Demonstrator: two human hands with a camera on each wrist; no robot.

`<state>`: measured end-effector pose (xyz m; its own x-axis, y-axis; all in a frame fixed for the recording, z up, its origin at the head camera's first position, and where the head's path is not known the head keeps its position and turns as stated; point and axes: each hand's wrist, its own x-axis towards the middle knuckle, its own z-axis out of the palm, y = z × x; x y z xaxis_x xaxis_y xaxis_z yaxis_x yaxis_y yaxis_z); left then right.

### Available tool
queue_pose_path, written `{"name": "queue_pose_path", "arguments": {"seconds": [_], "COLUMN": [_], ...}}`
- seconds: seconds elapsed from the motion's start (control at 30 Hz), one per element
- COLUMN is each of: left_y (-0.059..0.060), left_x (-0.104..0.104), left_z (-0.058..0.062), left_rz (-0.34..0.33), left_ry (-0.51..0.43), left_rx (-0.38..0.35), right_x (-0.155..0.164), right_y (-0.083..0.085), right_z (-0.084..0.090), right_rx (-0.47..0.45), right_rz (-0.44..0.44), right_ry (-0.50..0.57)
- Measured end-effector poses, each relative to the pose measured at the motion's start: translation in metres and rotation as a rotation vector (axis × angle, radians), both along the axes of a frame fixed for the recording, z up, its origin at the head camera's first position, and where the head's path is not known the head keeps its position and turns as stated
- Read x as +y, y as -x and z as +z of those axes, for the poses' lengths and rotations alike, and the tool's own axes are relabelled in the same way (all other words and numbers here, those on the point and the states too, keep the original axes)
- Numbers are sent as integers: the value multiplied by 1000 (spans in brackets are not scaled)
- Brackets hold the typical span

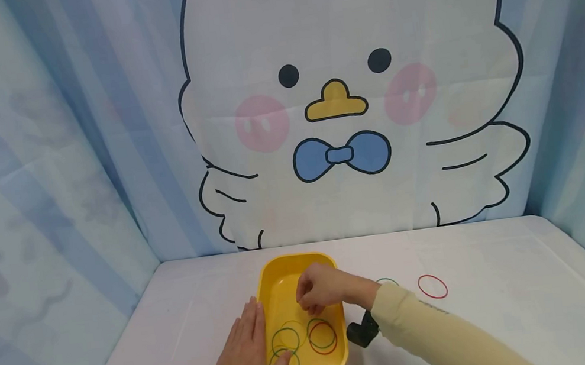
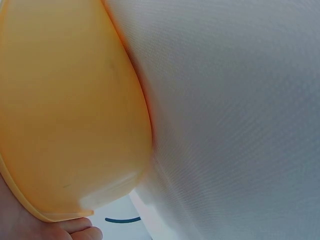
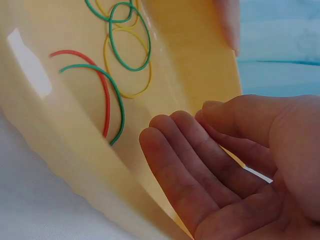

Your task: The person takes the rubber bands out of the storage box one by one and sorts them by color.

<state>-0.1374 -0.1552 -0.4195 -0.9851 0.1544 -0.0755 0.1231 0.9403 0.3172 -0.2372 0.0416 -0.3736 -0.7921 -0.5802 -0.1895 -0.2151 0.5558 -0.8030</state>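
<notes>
A yellow tray [image 1: 335, 332] sits on the white table and holds several rubber bands: green [image 1: 284, 339], red [image 1: 323, 338] and yellow [image 1: 293, 331]. My left hand [image 1: 246, 354] lies flat along the tray's left side, fingers straight, thumb over the rim onto a green band. The left wrist view shows the tray's outer wall [image 2: 65, 110] and my fingertips [image 2: 80, 231] beneath it. My right hand [image 1: 315, 292] hovers over the tray's middle, fingers relaxed. Its palm [image 3: 180, 122] is empty, above the red band [image 3: 95, 85] and green band [image 3: 131, 35].
On the table right of the tray lie a red rubber band [image 1: 432, 286] and a green one [image 1: 387, 281], half hidden by my right forearm. A black wrist strap [image 1: 362, 330] sits on that arm. A cartoon bird curtain [image 1: 338, 112] backs the table.
</notes>
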Motion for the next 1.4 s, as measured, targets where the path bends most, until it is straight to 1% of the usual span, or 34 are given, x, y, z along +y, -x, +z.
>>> {"name": "queue_pose_path", "arguments": {"seconds": [0.2, 0.4, 0.53, 0.87, 1.03, 1.27, 1.4], "left_y": [0, -1, -1, 0, -1, -2, -2], "left_x": [0, 0, -2, -4, -3, -3, -4], "left_z": [1, 1, 1, 1, 2, 2, 1], "left_rz": [1, -8, -13, -16, -30, -32, -33], "left_ry": [-3, -8, -8, -27, -27, -25, -20], "left_rx": [-8, 11, 19, -1, 13, 14, 22], "right_x": [-5, -10, -13, -19, -20, -21, -23], "right_y": [1, -2, -3, -2, -3, -6, -6], "right_z": [-3, -5, -3, -4, -5, -8, -9], "right_rx": [54, 185, 238, 200, 201, 177, 196], "right_rz": [15, 60, 85, 73, 88, 95, 127], "right_ry": [-72, -193, -256, -432, -471, -480, -495]}}
